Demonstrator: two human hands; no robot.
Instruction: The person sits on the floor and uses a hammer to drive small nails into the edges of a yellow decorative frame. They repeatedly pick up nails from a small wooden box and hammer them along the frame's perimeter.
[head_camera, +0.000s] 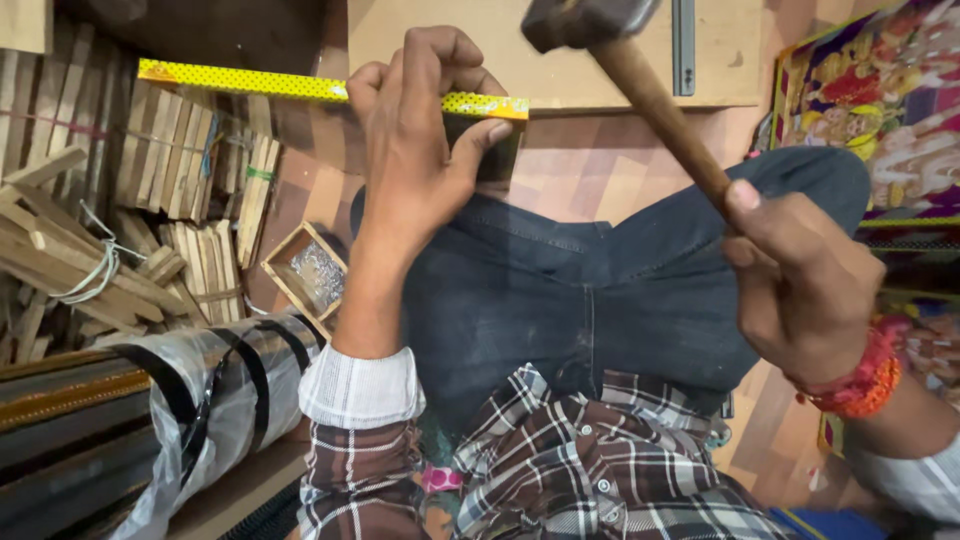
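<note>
Item one, at your lower left: a long bundle of dark moulding lengths (120, 420) wrapped in clear plastic with black tape bands; above it lie tied stacks of wooden strips (170, 160). Item two: a small open wooden box (305, 272) holding shiny silvery bits, beside your knee. Your left hand (415, 150) is closed around the yellow dotted frame strip (240, 82), held over your lap; your right hand (800, 285) grips the wooden-handled hammer (640, 80), raised.

Floor (590, 170): wood-strip bundles (170, 150), nail box (305, 270), board (560, 60).
</note>
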